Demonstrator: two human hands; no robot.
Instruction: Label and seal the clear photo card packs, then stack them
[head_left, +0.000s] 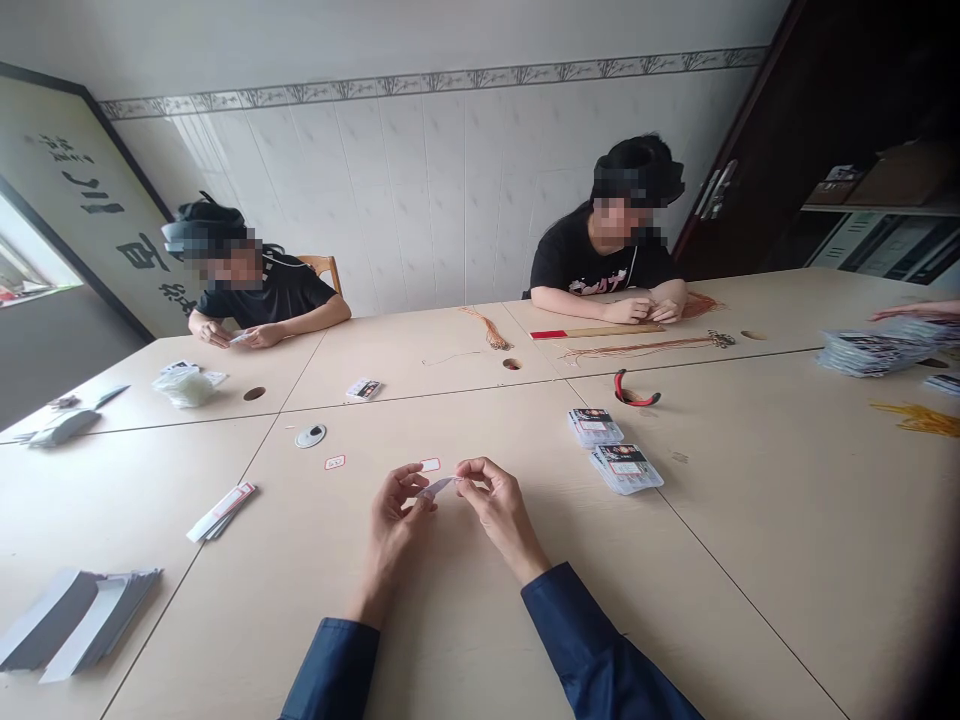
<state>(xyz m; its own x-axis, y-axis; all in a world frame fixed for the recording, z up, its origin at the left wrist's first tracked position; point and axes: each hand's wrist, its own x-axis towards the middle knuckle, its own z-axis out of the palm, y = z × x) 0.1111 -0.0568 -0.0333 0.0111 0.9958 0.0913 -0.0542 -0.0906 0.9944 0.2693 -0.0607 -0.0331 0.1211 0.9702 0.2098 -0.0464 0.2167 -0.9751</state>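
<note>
Both hands are raised a little over the middle of the table [465,620]. My left hand [399,512] is closed on one side of a small white paper strip [438,488], its thumb along the near edge. At the strip's other end, the thumb and forefinger of my right hand [496,505] pinch together. What is printed on the strip cannot be made out. Just beyond my fingertips lies a red-bordered label [430,465]. A second small label [334,462] rests further left, near a round white disc with a dark centre [310,436].
Stacked clear packs with printed cards [628,468] and red-handled pliers [634,392] are at right. Label strips [222,512] and a pile of grey-white folded cards [82,615] lie left. Two co-workers [600,250] sit opposite, near orange cords [491,330]. Another person's hand [919,310] shows far right.
</note>
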